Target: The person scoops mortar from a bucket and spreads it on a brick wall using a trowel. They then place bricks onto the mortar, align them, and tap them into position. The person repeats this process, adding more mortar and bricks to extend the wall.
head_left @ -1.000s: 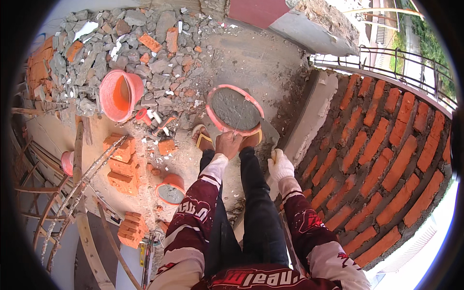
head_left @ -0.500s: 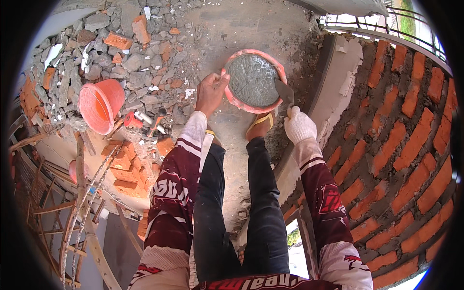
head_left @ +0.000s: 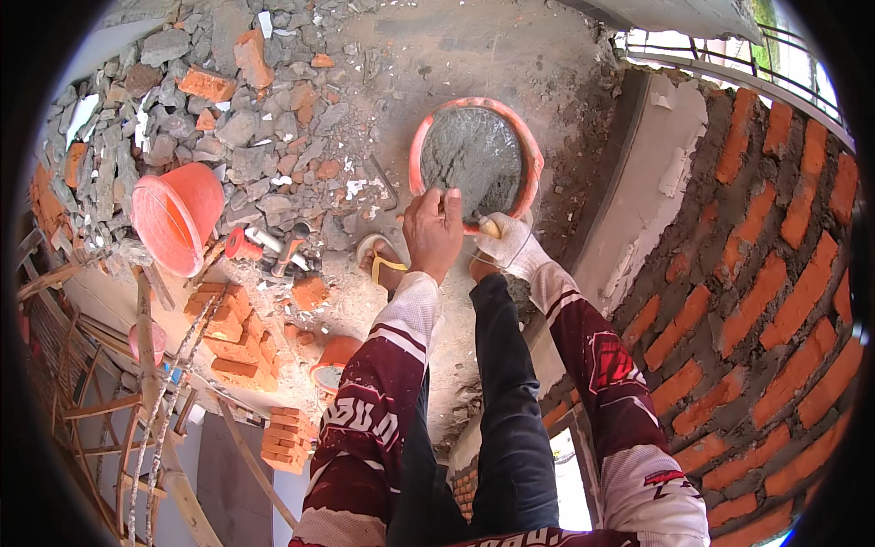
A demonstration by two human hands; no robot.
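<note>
A round orange bucket (head_left: 415, 150) filled with wet grey mortar (head_left: 469, 150) stands on the floor before me. My bare left hand (head_left: 433, 232) is closed at its near rim, fingers bent over the edge; their grip is partly hidden. Beside it, my right hand (head_left: 515, 248), in a white knit glove, closes around a trowel, whose pale wooden handle end (head_left: 490, 227) pokes out toward the left hand. The trowel's blade is out of sight. A thin wire bail of the bucket curves past the gloved hand.
Broken concrete and brick rubble (head_left: 241, 128) covers the far left. An orange bucket (head_left: 182, 219) lies tipped there, near hand tools (head_left: 278, 251) and stacked bricks (head_left: 232, 337). A brick wall (head_left: 766, 301) rises on the right, behind a plastered ledge (head_left: 643, 201). Wooden scaffolding (head_left: 150, 392) stands left.
My left hand has moved from the bucket's left rim to its near side. My right hand has shifted left and nearer, and the trowel blade has gone from view. My left foot has moved left.
</note>
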